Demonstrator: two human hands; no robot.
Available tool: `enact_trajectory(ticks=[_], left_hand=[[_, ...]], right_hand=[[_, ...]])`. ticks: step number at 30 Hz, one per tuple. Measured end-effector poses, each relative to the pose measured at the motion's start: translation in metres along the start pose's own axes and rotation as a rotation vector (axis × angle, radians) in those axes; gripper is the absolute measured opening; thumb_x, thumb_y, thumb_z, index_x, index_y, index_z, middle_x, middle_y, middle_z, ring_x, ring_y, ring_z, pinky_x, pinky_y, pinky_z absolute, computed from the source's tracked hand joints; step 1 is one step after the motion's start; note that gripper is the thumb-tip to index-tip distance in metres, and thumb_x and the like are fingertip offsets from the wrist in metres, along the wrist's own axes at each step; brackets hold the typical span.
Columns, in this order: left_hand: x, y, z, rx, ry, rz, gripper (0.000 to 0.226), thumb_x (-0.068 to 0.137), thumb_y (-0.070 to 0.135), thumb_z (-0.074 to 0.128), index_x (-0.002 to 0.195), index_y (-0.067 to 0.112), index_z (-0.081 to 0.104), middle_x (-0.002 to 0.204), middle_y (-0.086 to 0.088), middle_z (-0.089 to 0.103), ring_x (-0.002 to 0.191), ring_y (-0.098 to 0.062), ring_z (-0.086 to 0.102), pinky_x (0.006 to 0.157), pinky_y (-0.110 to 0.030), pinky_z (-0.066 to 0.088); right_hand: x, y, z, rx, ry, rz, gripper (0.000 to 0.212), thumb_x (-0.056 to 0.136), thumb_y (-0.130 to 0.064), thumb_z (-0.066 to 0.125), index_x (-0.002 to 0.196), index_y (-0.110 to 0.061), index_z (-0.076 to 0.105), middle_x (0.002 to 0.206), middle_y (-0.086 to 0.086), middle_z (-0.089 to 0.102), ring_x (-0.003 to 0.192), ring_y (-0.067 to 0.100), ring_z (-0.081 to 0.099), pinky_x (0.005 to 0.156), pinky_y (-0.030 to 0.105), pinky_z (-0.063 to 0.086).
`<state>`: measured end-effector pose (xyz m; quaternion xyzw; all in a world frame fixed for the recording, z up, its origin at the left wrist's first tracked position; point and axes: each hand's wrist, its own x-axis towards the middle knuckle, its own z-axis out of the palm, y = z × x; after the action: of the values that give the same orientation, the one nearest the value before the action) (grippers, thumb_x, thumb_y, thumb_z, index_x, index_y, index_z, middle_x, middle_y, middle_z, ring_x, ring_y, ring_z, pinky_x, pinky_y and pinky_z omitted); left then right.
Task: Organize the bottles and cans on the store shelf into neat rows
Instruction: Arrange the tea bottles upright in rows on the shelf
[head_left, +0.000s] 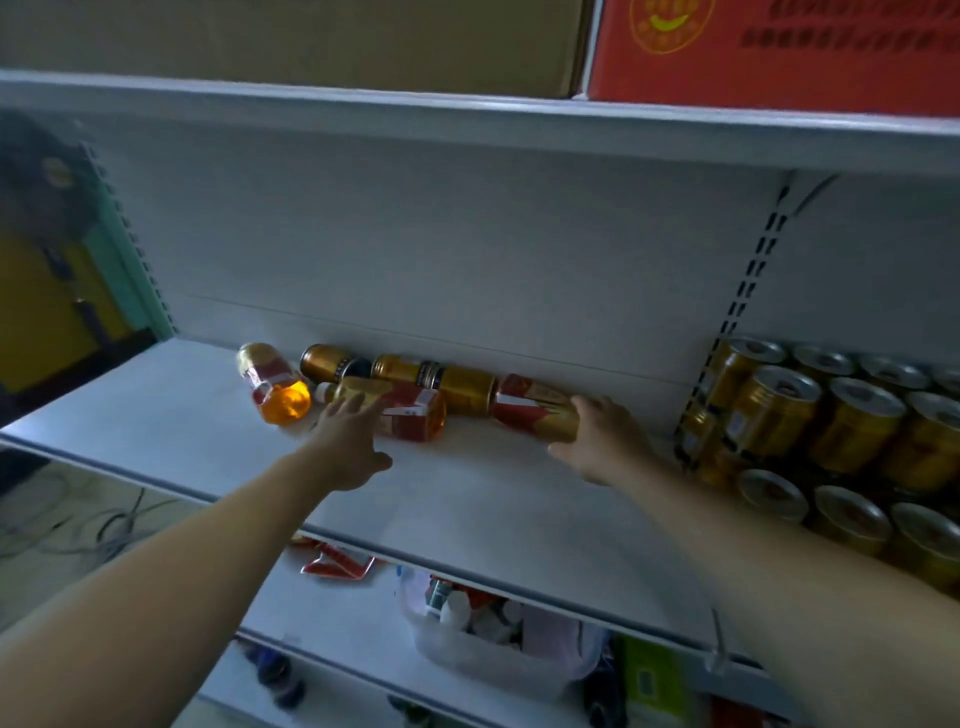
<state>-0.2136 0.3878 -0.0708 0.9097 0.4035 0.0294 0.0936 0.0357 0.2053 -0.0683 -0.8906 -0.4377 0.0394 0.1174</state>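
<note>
Right now the fallen drinks lie in a loose heap at the far edge of the white metal shelf (467, 499), against the back panel. The right hand (605, 441) is wrapped around one end of a red-and-gold cylindrical can lying on its side (535, 408), fingers curled over it in what looks like a firm grasp. The left hand (345, 441) is open, fingers spread, reaching to a clear plastic bottle of amber drink with a red label (410, 413); whether the fingertips already touch it is hard to tell. Left of that, a second amber bottle with a gold cap (272, 387) lies tipped, and two gold cans (441, 379) lie behind.

By my judgement the cans are stiff, smooth and apt to roll, so they are best taken around the middle of the barrel. The bottles probably give a little under pressure and carry sloshing weight; the labelled body offers the surest hold.

At far right, upright gold cans in packed rows (831, 431) are cut off by the frame edge. Label print is too blurred to read, and the lower shelf's contents are dim
</note>
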Motion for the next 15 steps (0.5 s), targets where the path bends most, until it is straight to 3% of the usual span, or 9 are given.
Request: enact_trajectory(ticks=[5,8,12,15], left_hand=[[0.036,-0.022,0.008,0.063,0.046,-0.131,0.095,0.083,0.018,0.064,0.150,0.031,-0.002,0.159,-0.005,-0.005,0.145,-0.030,-0.001,0.110,-0.054,0.020],[0.051,-0.034,0.016,0.115,0.042,-0.182,0.095,0.084,0.013,0.059,0.149,0.023,-0.009,0.158,-0.003,0.001,0.142,-0.032,0.010,0.103,-0.052,0.032],[0.061,-0.046,0.014,0.191,0.124,-0.150,0.081,0.081,0.026,0.065,0.147,0.020,0.019,0.145,-0.009,0.025,0.132,-0.034,0.022,0.100,-0.049,0.034],[0.061,-0.063,0.015,0.133,0.113,-0.042,0.089,0.073,0.042,0.075,0.144,0.018,0.026,0.144,-0.012,0.034,0.134,-0.036,0.025,0.104,-0.051,0.031]], right_hand=[[0.034,0.010,0.021,-0.144,-0.086,0.036,0.095,0.079,-0.064,0.060,0.148,-0.021,0.012,0.145,0.015,0.029,0.125,0.036,0.039,0.097,0.045,0.038],[0.046,0.011,0.033,-0.301,-0.113,0.009,0.094,0.081,-0.050,0.060,0.148,-0.024,0.000,0.142,0.019,0.028,0.121,0.038,0.040,0.096,0.049,0.036],[0.043,0.017,0.034,-0.305,-0.152,-0.012,0.101,0.083,-0.043,0.062,0.148,-0.032,-0.013,0.134,0.018,0.033,0.113,0.036,0.047,0.090,0.046,0.041],[0.027,0.013,0.035,-0.115,-0.149,-0.017,0.105,0.077,-0.049,0.068,0.150,-0.038,-0.007,0.128,0.015,0.034,0.108,0.036,0.052,0.084,0.037,0.044]])
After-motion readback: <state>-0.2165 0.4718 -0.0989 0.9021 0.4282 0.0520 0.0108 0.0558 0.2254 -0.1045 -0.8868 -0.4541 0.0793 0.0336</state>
